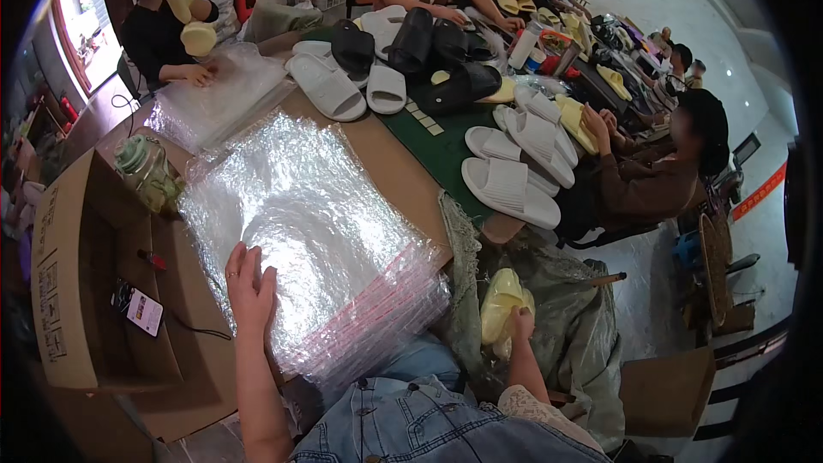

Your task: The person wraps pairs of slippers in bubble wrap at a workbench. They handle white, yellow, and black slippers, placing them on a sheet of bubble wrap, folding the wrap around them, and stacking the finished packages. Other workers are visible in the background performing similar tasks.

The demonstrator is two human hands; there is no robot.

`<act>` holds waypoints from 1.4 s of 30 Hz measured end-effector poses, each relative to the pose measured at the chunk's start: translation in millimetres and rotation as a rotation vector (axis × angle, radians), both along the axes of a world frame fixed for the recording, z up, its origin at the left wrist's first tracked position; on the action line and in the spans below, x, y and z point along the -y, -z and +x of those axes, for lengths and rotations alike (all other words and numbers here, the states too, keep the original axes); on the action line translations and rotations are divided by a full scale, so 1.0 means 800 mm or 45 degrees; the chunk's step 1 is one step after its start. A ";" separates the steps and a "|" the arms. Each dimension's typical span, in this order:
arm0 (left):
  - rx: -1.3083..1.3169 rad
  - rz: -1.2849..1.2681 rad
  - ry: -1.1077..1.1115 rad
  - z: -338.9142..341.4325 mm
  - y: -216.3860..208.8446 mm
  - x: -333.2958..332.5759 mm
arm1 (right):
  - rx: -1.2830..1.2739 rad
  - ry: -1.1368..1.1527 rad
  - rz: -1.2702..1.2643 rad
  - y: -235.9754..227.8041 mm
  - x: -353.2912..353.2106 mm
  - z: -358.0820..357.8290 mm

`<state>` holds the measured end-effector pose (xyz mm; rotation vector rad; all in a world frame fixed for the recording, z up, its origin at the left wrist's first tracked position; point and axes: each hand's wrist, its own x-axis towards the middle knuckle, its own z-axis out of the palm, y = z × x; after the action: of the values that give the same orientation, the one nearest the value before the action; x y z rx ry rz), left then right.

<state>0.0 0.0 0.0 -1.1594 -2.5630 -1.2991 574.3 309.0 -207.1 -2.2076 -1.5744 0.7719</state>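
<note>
A thick stack of clear plastic bags (300, 197) with pinkish-red strips along the near edge lies in front of me. My left hand (250, 287) rests flat on its left side, fingers stretched out and holding nothing. To the right, my right hand (519, 326) grips a pair of pale yellow slippers (501, 304) by the near end. The slippers are over an open greenish woven sack (566, 334) beside the table; whether a clear bag wraps them I cannot tell.
White slippers (514, 189) and black slippers (459, 90) crowd the table's far side. At left stand a cardboard box (64, 283), a phone (137, 307) with a cable, and a glass jar (146, 171). A co-worker (643, 163) sits at right; another (159, 34) handles bags at far left.
</note>
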 end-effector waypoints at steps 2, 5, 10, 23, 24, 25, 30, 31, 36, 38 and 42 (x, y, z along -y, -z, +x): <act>-0.064 -0.031 0.013 -0.005 -0.006 0.001 | -0.562 0.029 -0.138 0.022 -0.005 0.016; -0.010 -0.029 -0.011 0.019 0.002 -0.001 | 0.037 -0.168 0.312 -0.034 -0.038 0.013; -0.035 -0.015 -0.028 0.009 0.004 -0.002 | -0.400 -0.268 1.138 -0.198 -0.088 -0.114; -0.056 0.037 -0.134 0.010 0.000 0.002 | 0.135 -0.977 0.472 -0.276 -0.328 -0.315; 0.005 0.158 -0.101 0.007 0.011 -0.012 | 0.273 -1.083 0.582 -0.269 -0.351 -0.292; 0.018 0.103 -0.087 0.008 0.006 -0.016 | 0.235 -1.024 0.876 -0.246 -0.349 -0.293; -0.164 0.071 -0.108 0.010 0.006 0.008 | 0.065 -1.354 0.825 -0.259 -0.209 -0.428; -0.189 0.049 -0.102 0.012 0.002 0.005 | 0.146 -1.354 0.784 -0.262 -0.187 -0.438; -0.298 -0.209 0.137 0.042 -0.043 -0.006 | 0.150 -1.340 0.881 -0.227 -0.172 -0.456; -0.107 -0.287 0.412 0.050 -0.035 -0.005 | 0.065 -1.336 0.962 -0.220 -0.177 -0.455; -0.235 -0.593 0.424 0.080 -0.041 0.004 | -0.587 -1.240 0.802 -0.233 -0.180 -0.442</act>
<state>64.0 -3.5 32.4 -1.7504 -2.6859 -0.5882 220.4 453.3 -20.3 -0.6988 -2.1840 0.7669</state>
